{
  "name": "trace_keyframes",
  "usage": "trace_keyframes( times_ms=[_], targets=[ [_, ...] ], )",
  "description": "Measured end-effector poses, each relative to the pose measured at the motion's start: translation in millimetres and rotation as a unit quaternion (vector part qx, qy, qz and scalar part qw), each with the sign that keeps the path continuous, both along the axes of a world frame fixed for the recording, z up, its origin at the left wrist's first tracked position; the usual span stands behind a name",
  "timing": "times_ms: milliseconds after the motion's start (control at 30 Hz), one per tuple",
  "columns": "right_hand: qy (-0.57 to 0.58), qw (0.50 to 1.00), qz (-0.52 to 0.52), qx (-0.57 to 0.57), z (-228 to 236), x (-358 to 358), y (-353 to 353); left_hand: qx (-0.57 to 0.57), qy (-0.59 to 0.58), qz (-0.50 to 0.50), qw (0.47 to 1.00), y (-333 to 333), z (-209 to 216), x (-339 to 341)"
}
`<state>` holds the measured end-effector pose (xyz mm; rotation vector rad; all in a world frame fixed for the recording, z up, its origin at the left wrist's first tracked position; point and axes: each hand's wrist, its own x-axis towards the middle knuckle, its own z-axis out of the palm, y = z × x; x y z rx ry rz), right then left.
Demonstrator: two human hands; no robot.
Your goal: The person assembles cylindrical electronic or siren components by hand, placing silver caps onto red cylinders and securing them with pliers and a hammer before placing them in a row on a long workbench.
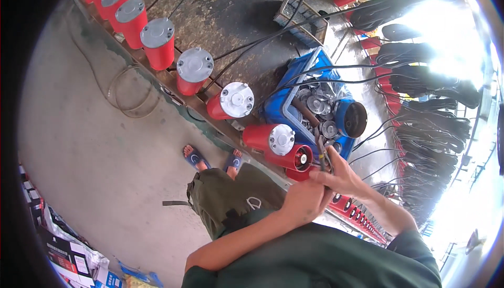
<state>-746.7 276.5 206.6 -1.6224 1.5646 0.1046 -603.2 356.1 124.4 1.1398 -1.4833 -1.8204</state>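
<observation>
My two hands meet in front of a red cylindrical housing (287, 157), whose uncapped end shows a metal shaft tip inside. My right hand (342, 175) is closed around a slim grey-brown piece (321, 154) with a yellowish spot; cable or tool, I cannot make out which. Just below it my left hand (307, 200) is closed in a fist, and what its fingers grip is hidden. Right beside the uncapped housing lies another red housing (257, 137) with a silver end cap (282, 140) on it.
A blue bin (286, 110) of round metal parts stands beyond my hands, with a dark open cylinder (357, 119) in it. Capped red housings (157, 44) line the bench edge. Black cables (262, 40) cross the bench (226, 12). A small box (313, 32) sits behind.
</observation>
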Motion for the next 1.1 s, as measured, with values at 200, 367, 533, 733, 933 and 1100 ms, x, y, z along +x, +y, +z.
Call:
trace_keyframes(
  times_ms=[200, 367, 533, 733, 933, 1100],
  targets=[
    [0.182, 0.928, 0.286, -0.154, -0.3, -22.9, -37.7, -0.223, -0.040, 0.286, 0.931, 5.5, -46.3, 37.1],
    [0.263, 0.795, 0.504, -0.209, -6.2, -8.4, -76.8, -0.285, -0.094, 0.419, 0.857, -45.7, -113.5, 21.4],
    [0.333, 0.677, 0.623, -0.208, -6.0, -0.2, -103.7, -0.342, -0.059, 0.420, 0.839, -58.5, -147.7, 10.8],
    [0.287, 0.625, 0.681, -0.250, -6.5, 5.4, -135.0, -0.360, -0.034, 0.422, 0.831, -63.3, -150.7, 13.2],
    [0.283, 0.652, 0.673, -0.206, 2.5, 20.7, -119.0, -0.349, -0.039, 0.430, 0.832, -63.5, -150.6, 17.7],
    [0.223, 0.886, 0.125, 0.387, -1.0, 36.9, -85.4, -0.332, -0.020, 0.439, 0.835, -65.1, -147.7, 17.4]
  ],
)
